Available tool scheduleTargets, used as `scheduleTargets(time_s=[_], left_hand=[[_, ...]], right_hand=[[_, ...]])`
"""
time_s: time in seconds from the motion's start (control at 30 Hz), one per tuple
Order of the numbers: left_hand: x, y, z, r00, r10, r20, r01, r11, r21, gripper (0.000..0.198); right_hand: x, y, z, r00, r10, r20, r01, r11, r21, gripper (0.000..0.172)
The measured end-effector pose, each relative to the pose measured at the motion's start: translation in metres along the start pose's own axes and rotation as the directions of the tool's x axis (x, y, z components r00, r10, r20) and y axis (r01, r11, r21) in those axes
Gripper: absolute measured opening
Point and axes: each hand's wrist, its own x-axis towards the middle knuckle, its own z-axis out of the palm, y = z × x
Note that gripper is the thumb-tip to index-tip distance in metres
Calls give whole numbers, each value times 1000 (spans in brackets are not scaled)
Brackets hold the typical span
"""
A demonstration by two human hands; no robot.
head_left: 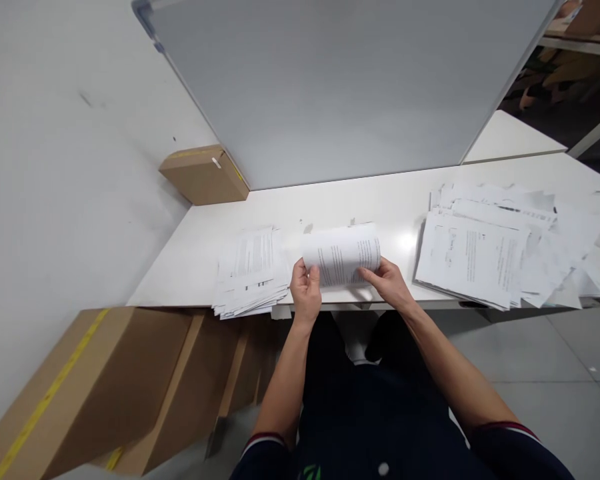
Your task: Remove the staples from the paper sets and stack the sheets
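Note:
A curled bundle of printed paper sheets [343,253] is held over the near edge of the white table [360,200]. My left hand [306,290] grips its left end, fingers closed on the paper. My right hand [387,280] holds its right lower edge, fingers pinched on the sheets. A neat pile of printed sheets [253,270] lies just left of my left hand. A larger, loose spread of sheets [500,247] covers the table to the right of my right hand.
A grey partition board [340,87] stands along the table's far edge. A small cardboard box [205,175] sits at the far left corner. Large cardboard boxes [95,387] lean on the floor under the table's left end. Shelving shows at top right.

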Motion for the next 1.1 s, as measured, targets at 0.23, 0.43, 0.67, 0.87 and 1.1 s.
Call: scheduleTargets(time_s=[0.23,0.43,0.67,0.87,1.1], left_hand=[[-1,-7,0,994,-2,-112,6,999,32,18],[0,-13,-8,994,-2,-112,-3,999,-48,25],[-2,-26,-23,995,63,74,-75,982,174,52],[-11,-51,-20,956,-31,293,-31,978,207,27],[-12,-61,-19,958,-90,273,53,989,137,21]], right_hand=[[0,11,2,1000,11,5,-11,1000,-17,31],[-4,-13,-8,988,-127,90,151,923,-353,24],[-16,-99,-15,927,-107,360,372,126,-920,29],[-12,-92,3,922,55,384,388,-109,-915,26],[-11,-82,4,921,58,385,389,-96,-916,24]])
